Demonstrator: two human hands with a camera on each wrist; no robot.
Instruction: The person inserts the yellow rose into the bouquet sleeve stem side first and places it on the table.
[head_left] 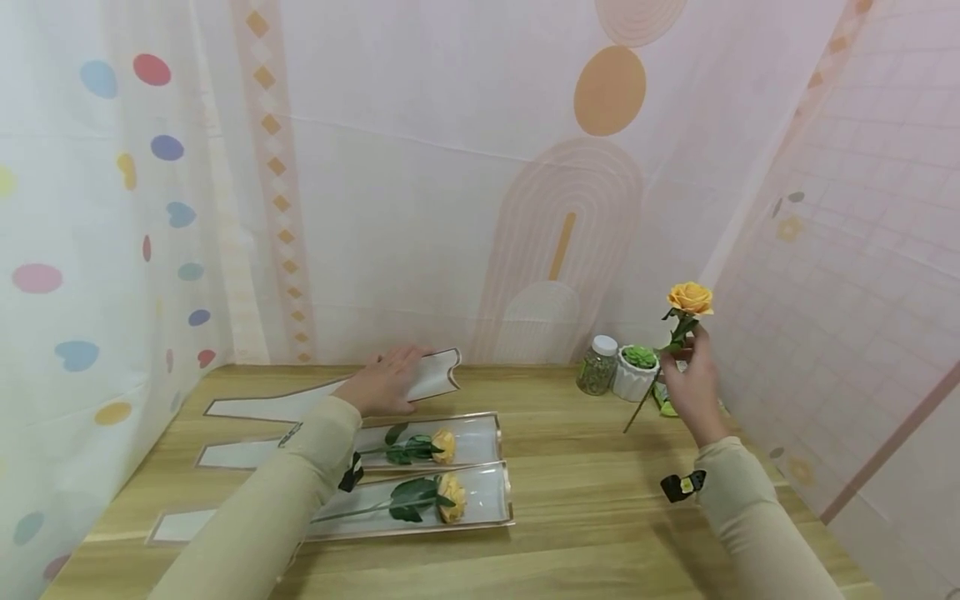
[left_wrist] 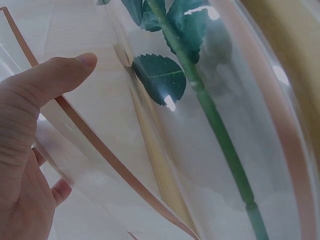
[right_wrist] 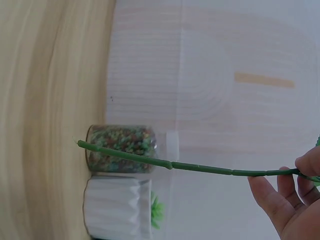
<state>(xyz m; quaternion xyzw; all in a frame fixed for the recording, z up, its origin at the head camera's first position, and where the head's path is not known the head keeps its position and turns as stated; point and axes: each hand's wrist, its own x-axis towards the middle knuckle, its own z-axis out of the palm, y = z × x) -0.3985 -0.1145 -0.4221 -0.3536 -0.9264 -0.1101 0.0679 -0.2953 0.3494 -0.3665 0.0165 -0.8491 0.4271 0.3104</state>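
Note:
My right hand (head_left: 692, 387) pinches the green stem (right_wrist: 200, 168) of a yellow artificial rose (head_left: 690, 298). The rose is upright, its stem slanting down to the left above the table. At the back left, my left hand (head_left: 386, 383) holds a flat, clear flower sleeve (head_left: 437, 375) with a brown border. In the left wrist view the thumb (left_wrist: 65, 75) lies across that border and the other fingers sit lower. Two more sleeves lie nearer, each with a yellow rose inside: a middle rose (head_left: 444, 447) and a front rose (head_left: 451, 497).
Behind the right hand stand a white-lidded glass jar (head_left: 597, 367) of small coloured bits and a white pot (head_left: 634, 382) with a green succulent. A green packet (head_left: 663, 400) lies beside the pot. Patterned curtains (head_left: 405, 208) border the wooden table (head_left: 570, 483).

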